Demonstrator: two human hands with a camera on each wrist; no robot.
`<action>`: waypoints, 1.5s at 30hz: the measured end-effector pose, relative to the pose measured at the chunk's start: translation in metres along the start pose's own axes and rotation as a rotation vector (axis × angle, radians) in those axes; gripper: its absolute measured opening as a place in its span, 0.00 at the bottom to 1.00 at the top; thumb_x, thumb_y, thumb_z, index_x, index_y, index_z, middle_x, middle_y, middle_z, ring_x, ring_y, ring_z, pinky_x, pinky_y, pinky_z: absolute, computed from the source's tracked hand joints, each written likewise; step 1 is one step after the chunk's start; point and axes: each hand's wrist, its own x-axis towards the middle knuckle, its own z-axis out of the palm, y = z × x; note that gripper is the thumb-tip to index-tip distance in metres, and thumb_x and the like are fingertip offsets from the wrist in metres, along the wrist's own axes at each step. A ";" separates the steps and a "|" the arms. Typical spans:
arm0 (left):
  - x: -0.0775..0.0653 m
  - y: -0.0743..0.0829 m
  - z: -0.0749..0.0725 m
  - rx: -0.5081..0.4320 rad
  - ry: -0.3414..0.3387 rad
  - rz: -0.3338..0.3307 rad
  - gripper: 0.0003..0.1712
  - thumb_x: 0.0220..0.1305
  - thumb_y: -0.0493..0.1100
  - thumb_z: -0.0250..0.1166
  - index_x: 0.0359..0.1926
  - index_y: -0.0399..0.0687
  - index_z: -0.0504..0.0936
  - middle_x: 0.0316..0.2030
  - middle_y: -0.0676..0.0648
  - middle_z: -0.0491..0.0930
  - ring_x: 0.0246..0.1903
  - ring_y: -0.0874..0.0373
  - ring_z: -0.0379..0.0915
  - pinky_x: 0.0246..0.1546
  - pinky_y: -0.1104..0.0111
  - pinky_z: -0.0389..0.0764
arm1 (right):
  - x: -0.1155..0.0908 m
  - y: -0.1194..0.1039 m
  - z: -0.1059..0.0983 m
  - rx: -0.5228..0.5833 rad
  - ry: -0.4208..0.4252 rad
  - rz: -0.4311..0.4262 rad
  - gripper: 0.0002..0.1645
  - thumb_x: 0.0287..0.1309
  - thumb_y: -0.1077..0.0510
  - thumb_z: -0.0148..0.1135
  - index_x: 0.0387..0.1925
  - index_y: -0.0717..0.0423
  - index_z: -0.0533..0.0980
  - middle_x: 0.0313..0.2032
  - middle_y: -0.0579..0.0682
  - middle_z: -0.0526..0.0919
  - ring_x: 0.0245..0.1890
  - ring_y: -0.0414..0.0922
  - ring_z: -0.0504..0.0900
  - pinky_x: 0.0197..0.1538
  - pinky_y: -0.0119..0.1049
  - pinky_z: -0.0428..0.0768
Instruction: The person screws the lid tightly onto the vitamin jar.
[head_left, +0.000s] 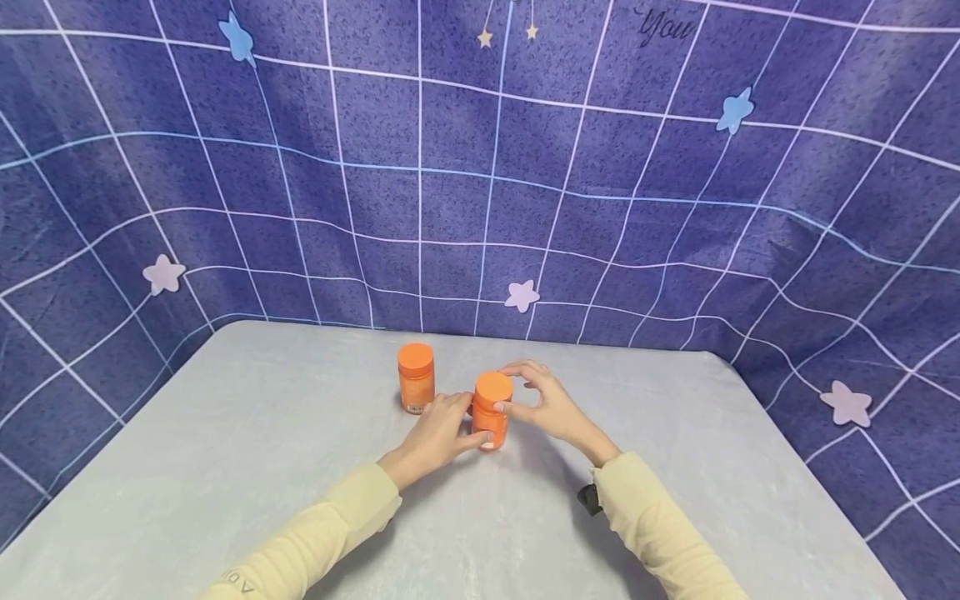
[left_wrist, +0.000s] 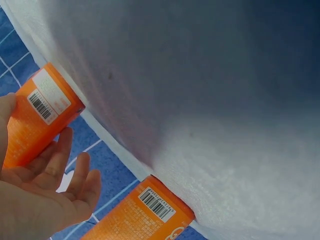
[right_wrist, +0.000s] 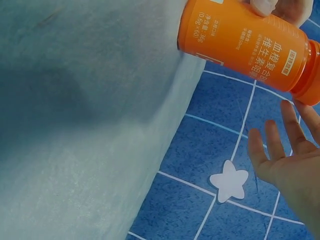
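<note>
Near the middle of the table stands an orange pill bottle (head_left: 489,425) with Chinese print on its label. My left hand (head_left: 431,437) grips its body, thumb on the near side, fingers behind. At the top, my right hand (head_left: 555,410) holds the orange screw cap (head_left: 493,389) between thumb and index finger. The cap is on the bottle. In the right wrist view, the other right fingers (right_wrist: 272,145) are spread apart below the cap. A second capped orange bottle (head_left: 417,390) stands upright behind and left of my left hand, its barcode (left_wrist: 157,204) showing in the left wrist view.
A pale grey cloth covers the table (head_left: 247,433). Behind it hangs a dark blue curtain (head_left: 450,208) with white grid lines and stars. A small black object (head_left: 590,499) shows beside my right cuff.
</note>
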 end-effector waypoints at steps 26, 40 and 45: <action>0.000 -0.001 0.002 -0.004 0.011 0.006 0.28 0.50 0.59 0.66 0.45 0.45 0.74 0.37 0.50 0.79 0.40 0.50 0.72 0.41 0.59 0.69 | 0.000 -0.004 0.002 -0.046 0.065 0.024 0.26 0.42 0.53 0.72 0.45 0.55 0.74 0.47 0.50 0.77 0.52 0.47 0.70 0.50 0.50 0.71; 0.000 0.000 0.001 -0.003 0.007 0.010 0.28 0.51 0.59 0.66 0.45 0.44 0.74 0.37 0.48 0.80 0.40 0.50 0.73 0.42 0.58 0.70 | 0.000 0.002 -0.001 0.026 -0.028 -0.006 0.34 0.44 0.56 0.71 0.55 0.56 0.69 0.54 0.51 0.72 0.55 0.56 0.67 0.51 0.54 0.71; 0.000 0.000 0.001 -0.011 0.009 0.002 0.28 0.51 0.59 0.66 0.46 0.45 0.74 0.38 0.49 0.80 0.40 0.50 0.73 0.41 0.59 0.69 | 0.001 0.002 -0.003 0.022 -0.053 -0.031 0.32 0.47 0.55 0.69 0.55 0.53 0.70 0.56 0.51 0.72 0.57 0.50 0.67 0.52 0.51 0.72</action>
